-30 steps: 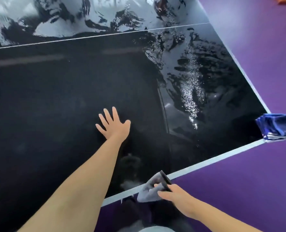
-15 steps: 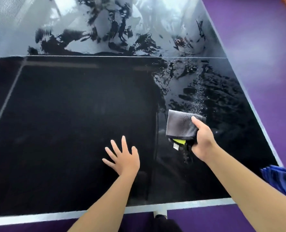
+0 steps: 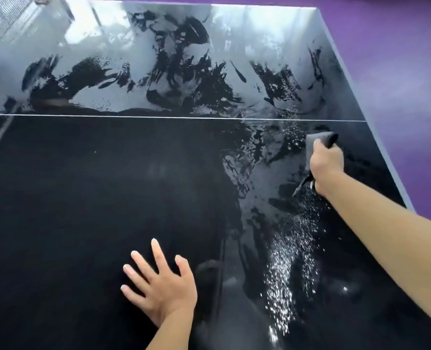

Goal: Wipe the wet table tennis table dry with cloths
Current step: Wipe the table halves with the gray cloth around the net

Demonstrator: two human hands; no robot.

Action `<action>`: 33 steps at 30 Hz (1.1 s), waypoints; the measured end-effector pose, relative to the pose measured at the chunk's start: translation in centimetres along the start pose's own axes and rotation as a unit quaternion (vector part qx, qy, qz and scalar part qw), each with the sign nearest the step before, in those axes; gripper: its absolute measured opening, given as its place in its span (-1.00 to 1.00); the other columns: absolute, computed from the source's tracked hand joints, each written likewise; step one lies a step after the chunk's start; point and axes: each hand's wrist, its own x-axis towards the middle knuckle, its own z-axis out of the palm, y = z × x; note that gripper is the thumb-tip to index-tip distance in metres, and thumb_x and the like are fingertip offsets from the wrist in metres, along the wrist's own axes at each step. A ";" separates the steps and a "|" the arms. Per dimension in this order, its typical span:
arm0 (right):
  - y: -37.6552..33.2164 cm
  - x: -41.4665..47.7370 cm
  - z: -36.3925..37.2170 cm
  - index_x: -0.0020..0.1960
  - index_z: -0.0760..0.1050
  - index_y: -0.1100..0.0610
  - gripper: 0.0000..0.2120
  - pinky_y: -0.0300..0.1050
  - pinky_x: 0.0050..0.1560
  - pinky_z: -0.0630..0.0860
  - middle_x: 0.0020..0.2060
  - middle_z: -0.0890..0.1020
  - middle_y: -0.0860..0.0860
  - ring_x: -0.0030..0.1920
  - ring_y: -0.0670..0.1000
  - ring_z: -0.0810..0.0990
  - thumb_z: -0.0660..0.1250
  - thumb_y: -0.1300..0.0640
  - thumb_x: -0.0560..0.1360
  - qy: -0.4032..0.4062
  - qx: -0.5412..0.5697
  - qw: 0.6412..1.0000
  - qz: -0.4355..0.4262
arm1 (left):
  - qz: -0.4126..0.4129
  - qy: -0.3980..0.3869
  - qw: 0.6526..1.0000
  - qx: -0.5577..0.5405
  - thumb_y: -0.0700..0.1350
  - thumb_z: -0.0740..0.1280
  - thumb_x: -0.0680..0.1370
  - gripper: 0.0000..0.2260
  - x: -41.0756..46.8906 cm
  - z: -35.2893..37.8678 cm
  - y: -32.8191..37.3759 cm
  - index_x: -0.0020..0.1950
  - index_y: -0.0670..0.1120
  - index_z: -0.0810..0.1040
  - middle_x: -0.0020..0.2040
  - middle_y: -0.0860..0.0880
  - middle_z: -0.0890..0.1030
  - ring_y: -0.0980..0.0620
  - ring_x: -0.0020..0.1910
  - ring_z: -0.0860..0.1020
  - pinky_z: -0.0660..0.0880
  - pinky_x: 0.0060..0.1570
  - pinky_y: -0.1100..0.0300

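The left hand (image 3: 162, 289) lies flat on the dry near part of the desk (image 3: 70, 198), fingers spread and holding nothing. This is probably a brace for the long reach. The right hand (image 3: 326, 168) is clenched around a bunched grey cloth (image 3: 321, 138), held far right just below the white cross line (image 3: 159, 117) with droplets (image 3: 282, 271) nearer in — likely placed to draw a stroke back through the wet zone.
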 end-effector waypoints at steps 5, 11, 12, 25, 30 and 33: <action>-2.7 7.8 7.5 0.30 0.48 0.11 -0.70 0.03 0.24 0.41 0.22 0.54 0.13 0.23 0.19 0.51 0.12 0.07 0.65 0.005 -0.220 0.950 -0.220 | 0.017 0.076 0.997 -0.025 0.19 0.03 0.56 -0.41 0.7 0.7 0.7 0.59 0.11 0.27 0.60 -0.17 0.22 -0.28 0.56 0.16 -0.01 0.48 -0.32; 1.2 9.1 17.5 0.58 0.13 -0.12 -0.51 0.11 0.55 -0.13 0.61 0.08 -0.08 0.60 0.00 -0.03 0.05 -0.08 0.66 -0.231 -0.482 0.818 -0.213 | 0.018 0.109 0.994 -0.008 0.15 0.09 0.55 -0.43 1.3 1.1 0.9 0.55 0.03 0.37 0.58 -0.19 0.28 -0.32 0.53 0.24 0.04 0.48 -0.36; 1.6 8.4 18.1 0.59 0.08 -0.14 -0.49 0.10 0.55 -0.19 0.61 0.02 -0.11 0.61 -0.05 -0.09 0.04 -0.09 0.66 -0.231 -0.482 0.814 -0.228 | 0.014 0.103 0.995 -0.006 0.15 0.09 0.56 -0.43 1.4 1.1 0.9 0.55 0.03 0.37 0.58 -0.19 0.27 -0.31 0.54 0.24 0.05 0.48 -0.35; 3.6 1.7 13.5 0.58 0.19 -0.10 -0.46 -0.11 0.50 -0.24 0.60 0.06 -0.07 0.60 0.02 -0.08 0.20 -0.09 0.62 -0.441 -0.344 0.815 -0.152 | -0.007 0.032 0.999 0.002 0.24 -0.02 0.54 -0.36 0.9 0.9 0.7 0.64 0.16 0.08 0.64 -0.12 0.10 -0.21 0.61 0.03 0.00 0.49 -0.30; 8.9 -7.3 8.1 0.38 0.10 -0.42 -0.55 -0.11 0.52 -0.34 0.53 0.04 -0.29 0.47 -0.40 -0.19 0.16 0.04 0.67 -0.491 -0.329 0.774 -0.226 | -0.018 0.009 1.000 -0.004 0.26 -0.11 0.55 -0.36 0.6 0.3 0.7 0.64 0.19 -0.07 0.66 -0.10 -0.05 -0.19 0.62 -0.10 -0.09 0.53 -0.29; 12.4 -12.1 5.4 0.43 0.15 -0.40 -0.54 -0.10 0.52 -0.36 0.52 0.03 -0.34 0.43 -0.49 -0.23 0.17 0.02 0.66 -0.496 -0.321 0.777 -0.217 | -0.017 -0.005 1.000 -0.018 0.25 -0.10 0.57 -0.38 0.6 -0.2 0.9 0.64 0.19 -0.10 0.66 -0.09 -0.10 -0.19 0.62 -0.14 -0.12 0.53 -0.29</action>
